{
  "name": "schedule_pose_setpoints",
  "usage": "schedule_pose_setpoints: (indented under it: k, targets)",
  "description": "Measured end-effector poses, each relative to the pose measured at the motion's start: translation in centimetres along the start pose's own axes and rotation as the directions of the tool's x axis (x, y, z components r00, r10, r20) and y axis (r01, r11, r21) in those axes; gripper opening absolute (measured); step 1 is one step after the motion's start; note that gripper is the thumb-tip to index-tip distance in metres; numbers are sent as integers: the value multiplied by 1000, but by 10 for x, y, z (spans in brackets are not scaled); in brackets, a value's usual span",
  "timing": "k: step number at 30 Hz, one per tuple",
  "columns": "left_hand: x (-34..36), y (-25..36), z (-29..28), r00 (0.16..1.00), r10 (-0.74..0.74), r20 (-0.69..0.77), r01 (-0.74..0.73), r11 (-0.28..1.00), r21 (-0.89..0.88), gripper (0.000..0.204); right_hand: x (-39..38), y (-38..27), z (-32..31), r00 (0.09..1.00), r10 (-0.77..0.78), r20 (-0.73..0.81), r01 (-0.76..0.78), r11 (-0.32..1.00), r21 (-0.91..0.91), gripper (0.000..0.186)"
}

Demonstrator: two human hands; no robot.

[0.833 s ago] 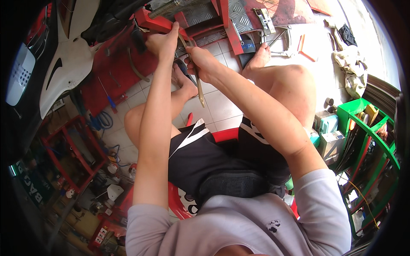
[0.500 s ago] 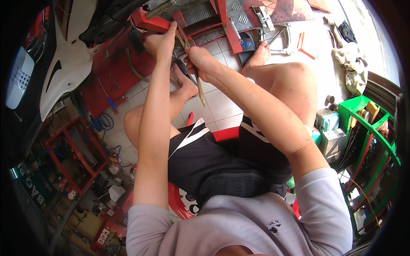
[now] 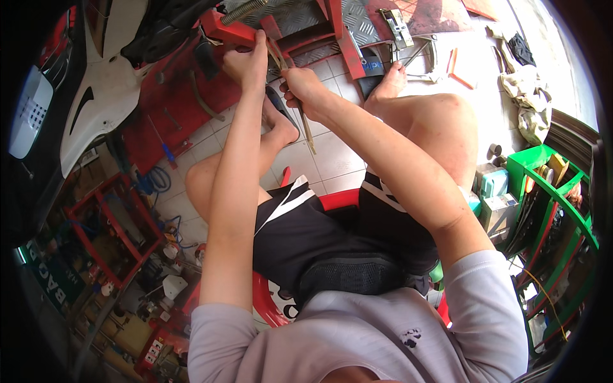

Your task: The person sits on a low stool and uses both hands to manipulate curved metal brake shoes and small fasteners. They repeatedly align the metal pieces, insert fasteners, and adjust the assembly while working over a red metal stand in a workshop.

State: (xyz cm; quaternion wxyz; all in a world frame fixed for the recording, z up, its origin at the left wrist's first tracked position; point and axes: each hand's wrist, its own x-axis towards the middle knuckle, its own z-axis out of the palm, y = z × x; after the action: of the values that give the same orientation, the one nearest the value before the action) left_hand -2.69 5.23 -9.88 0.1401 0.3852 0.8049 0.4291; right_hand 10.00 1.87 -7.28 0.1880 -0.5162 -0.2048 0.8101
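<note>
My right hand (image 3: 305, 89) is closed around a long, thin, brownish strip (image 3: 308, 131); I cannot tell its exact kind. One end hangs below the hand over the tiles, and the other part runs up beside my left thumb. My left hand (image 3: 246, 66) is closed with the thumb stretched upward, next to a red metal frame (image 3: 227, 32). Its fingers are curled out of sight, so whatever they grip is hidden. A coil spring (image 3: 244, 11) sits on that frame, just beyond my left hand.
White scooter bodywork (image 3: 105, 96) stands at the left beside a red mat (image 3: 150, 115) with loose tools. A green tool rack (image 3: 533, 156) is at the right. Blue hose (image 3: 153, 182) coils on the floor. My bare foot (image 3: 391, 80) rests near a metal device (image 3: 397, 29).
Both hands have shifted slightly to the right. The hanging end of the strip has swung a little right and up. Both grips look the same.
</note>
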Motion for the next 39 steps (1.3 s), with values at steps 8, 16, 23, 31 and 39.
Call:
schedule_pose_setpoints:
  k: [8,16,23,31,39]
  targets:
    - [-2,-25,3,986,-166,2,133,782,-608,26,-1,2,3,999,-46,-4,46,997,-59,18]
    - [1,-17,-5,878,-412,243,464,612,-641,20,3,6,-2,998,-27,62,36,988,-148,21]
    - [3,-18,0,909,-355,219,416,735,-535,25,14,13,-1,1000,-15,26,22,957,-288,30]
    - [13,-39,15,915,-385,123,394,786,-477,18,30,24,-3,993,-116,-28,94,905,-415,45]
    - [17,-50,21,864,-483,145,487,725,-488,22,3,23,21,966,-216,-140,109,836,-538,46]
